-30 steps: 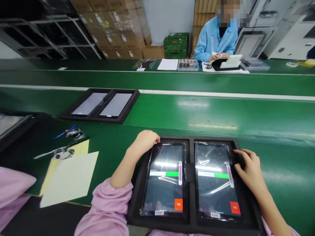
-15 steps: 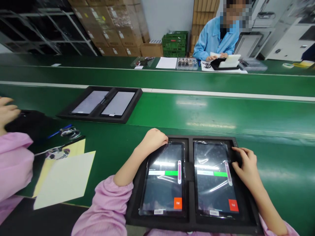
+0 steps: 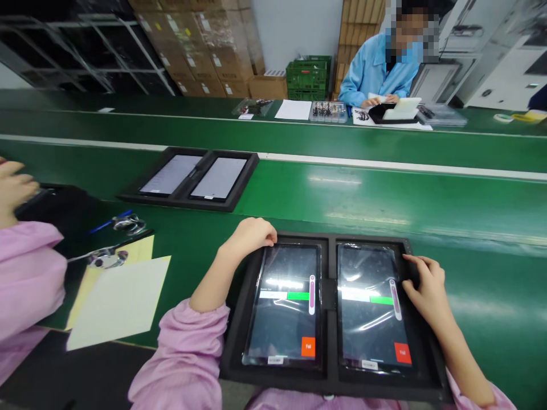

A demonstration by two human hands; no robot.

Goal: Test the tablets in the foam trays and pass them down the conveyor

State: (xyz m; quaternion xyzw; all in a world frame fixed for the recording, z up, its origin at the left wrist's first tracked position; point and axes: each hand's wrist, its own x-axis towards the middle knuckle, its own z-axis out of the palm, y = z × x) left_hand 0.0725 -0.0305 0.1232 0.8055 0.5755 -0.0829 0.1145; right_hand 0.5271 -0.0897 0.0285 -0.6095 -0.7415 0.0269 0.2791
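A black foam tray (image 3: 328, 336) lies in front of me, its near side reaching past the table edge. It holds two tablets side by side, a left tablet (image 3: 286, 324) and a right tablet (image 3: 371, 330). Both lit screens show a green bar, a purple slider and a red-orange "Fail" square. My left hand (image 3: 253, 234) is curled over the tray's far left corner, fingertips beside the left tablet's upper corner. At the tray's right rim, my right hand (image 3: 428, 287) grips with thumb and forefinger apart, close to the right tablet's side. Its other fingers are partly hidden.
A second black tray (image 3: 177, 200) with two tablets lies farther back. Paper sheets (image 3: 122, 302), a blue pen (image 3: 111, 222) and crumpled clear plastic (image 3: 128, 224) are at left, near a co-worker's hand (image 3: 15, 188). Across the green bench sits a person in blue (image 3: 363, 65).
My left hand has shifted left, away from the left tablet's corner along the tray rim. My right hand stays almost still. The view has moved slightly.
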